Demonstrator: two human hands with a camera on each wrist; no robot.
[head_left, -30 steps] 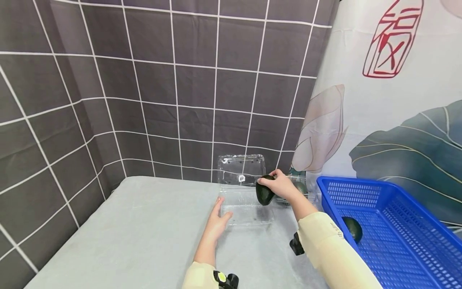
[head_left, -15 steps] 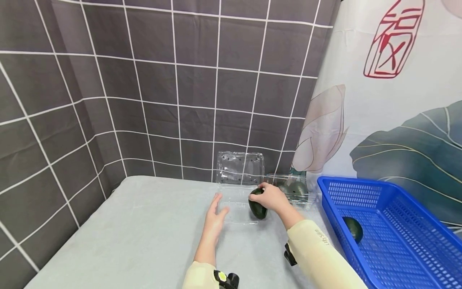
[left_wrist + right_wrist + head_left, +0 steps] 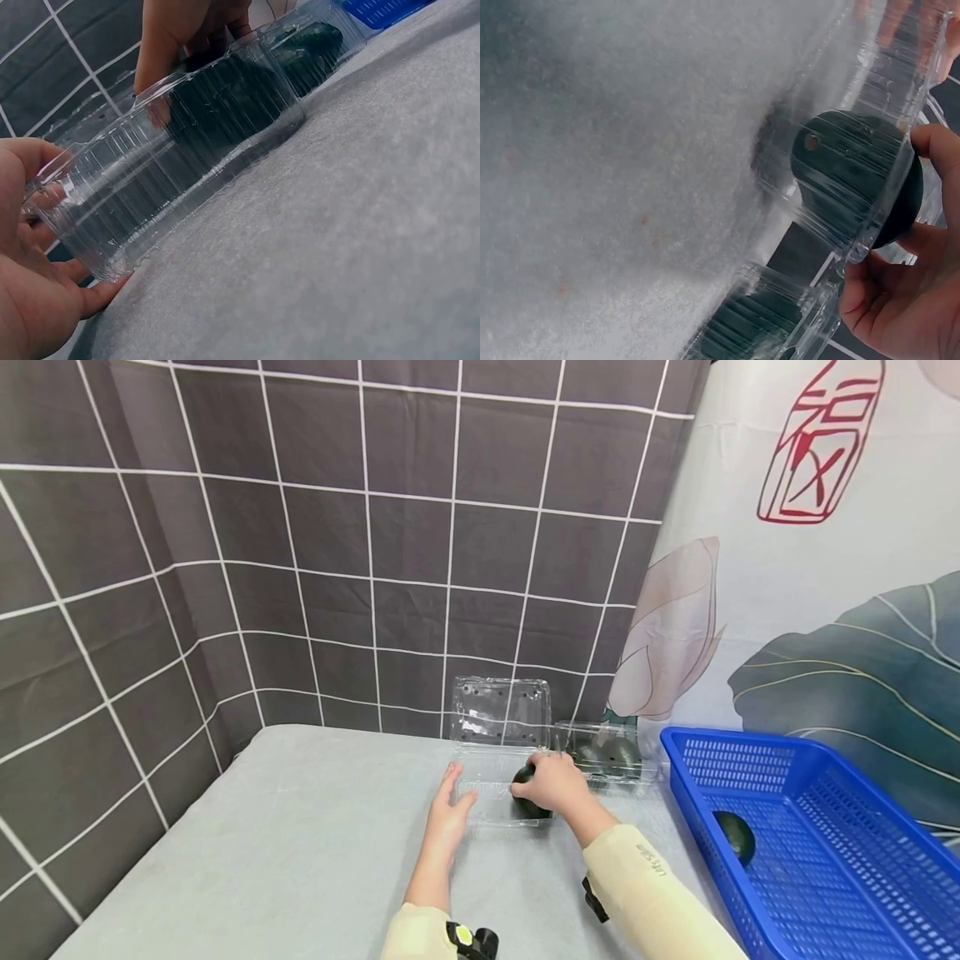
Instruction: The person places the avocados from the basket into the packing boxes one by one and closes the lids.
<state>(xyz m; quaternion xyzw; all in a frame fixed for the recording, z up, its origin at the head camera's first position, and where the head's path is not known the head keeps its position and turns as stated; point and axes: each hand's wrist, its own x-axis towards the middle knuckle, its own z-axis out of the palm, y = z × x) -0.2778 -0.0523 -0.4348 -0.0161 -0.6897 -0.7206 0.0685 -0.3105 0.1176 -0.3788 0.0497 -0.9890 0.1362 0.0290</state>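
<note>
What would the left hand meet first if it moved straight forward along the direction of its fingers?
Most likely the clear plastic box: the left hand already lies against its near left end, fingers pointing along that side. Beyond it stands the open lid; depth is uncertain.

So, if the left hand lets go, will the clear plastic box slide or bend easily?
Probably both. The clear plastic box looks thin and ribbed, so likely light and flexible. The left hand steadies its side while the right hand lowers an avocado in, so it may slide.
</note>
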